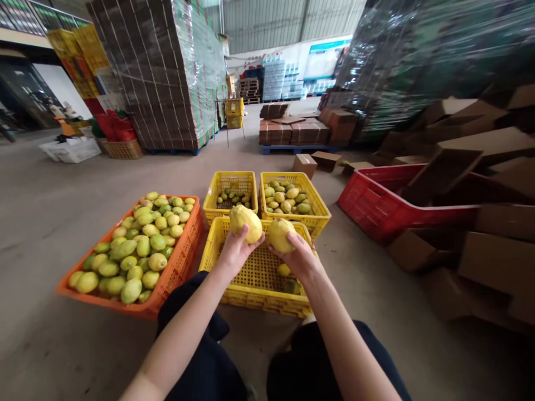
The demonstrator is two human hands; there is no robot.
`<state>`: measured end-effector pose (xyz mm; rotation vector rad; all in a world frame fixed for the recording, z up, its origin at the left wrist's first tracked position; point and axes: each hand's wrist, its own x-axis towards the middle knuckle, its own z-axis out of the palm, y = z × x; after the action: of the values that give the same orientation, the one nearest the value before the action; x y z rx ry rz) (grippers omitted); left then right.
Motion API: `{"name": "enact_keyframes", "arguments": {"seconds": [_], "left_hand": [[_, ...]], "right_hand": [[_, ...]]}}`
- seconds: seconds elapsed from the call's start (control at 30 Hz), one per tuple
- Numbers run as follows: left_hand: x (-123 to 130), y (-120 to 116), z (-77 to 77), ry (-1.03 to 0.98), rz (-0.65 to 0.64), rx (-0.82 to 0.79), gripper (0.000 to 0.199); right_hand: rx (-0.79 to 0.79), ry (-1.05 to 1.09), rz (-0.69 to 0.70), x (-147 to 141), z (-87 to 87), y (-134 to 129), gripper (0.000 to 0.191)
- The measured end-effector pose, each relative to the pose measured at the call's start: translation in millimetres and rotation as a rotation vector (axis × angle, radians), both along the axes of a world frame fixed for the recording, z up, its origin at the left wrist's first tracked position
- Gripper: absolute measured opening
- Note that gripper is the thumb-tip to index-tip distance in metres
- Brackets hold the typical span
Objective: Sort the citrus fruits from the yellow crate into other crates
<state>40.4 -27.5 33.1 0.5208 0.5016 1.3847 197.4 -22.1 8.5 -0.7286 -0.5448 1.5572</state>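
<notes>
My left hand (238, 252) is closed around a yellow lemon (246, 224), knobbly and large. A second yellow lemon (281, 235) is gripped in my right hand (300, 257), close beside the first one. Both lemons are held up above the front yellow crate (259, 303), which has a few lemons (284, 270) at its right side. To the left, an orange crate (178, 284) is heaped with yellow and green lemons (129, 248). Behind the front crate stand a yellow crate (209, 207) with a few greenish fruits and another yellow crate (320, 214) fuller of lemons.
A red bin (361, 206) with cardboard inside stands at right, beside piled cardboard boxes (489, 256). Wrapped pallet stacks (154, 72) rise at back left and right. Flat cartons lie on a blue pallet (292, 149). A small carton (305, 165) rests on the floor.
</notes>
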Motion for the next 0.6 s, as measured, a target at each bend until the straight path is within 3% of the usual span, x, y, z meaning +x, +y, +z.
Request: {"name": "enact_keyframes", "arguments": {"seconds": [0.13,0.27,0.43,0.6], "left_hand": [[-8.9,1.8,4.5,-0.049,-0.061,-0.124,0.057],[-13.7,2.6,9.1,-0.102,-0.06,-0.187,0.056],[-13.1,9.0,12.1,-0.138,0.019,-0.131,0.037],[-8.8,16.4,11.2,-0.115,0.055,-0.153,0.037]], "right_hand": [[-0.065,0.011,0.035,-7.9,9.3,-0.3,0.029],[-0.102,0.125,-0.079,-21.5,15.6,-0.1,0.021],[-0.005,0.082,0.001,-30.5,20.7,0.8,0.028],[-0.001,0.071,-0.101,-35.9,24.1,0.9,0.03]]}}
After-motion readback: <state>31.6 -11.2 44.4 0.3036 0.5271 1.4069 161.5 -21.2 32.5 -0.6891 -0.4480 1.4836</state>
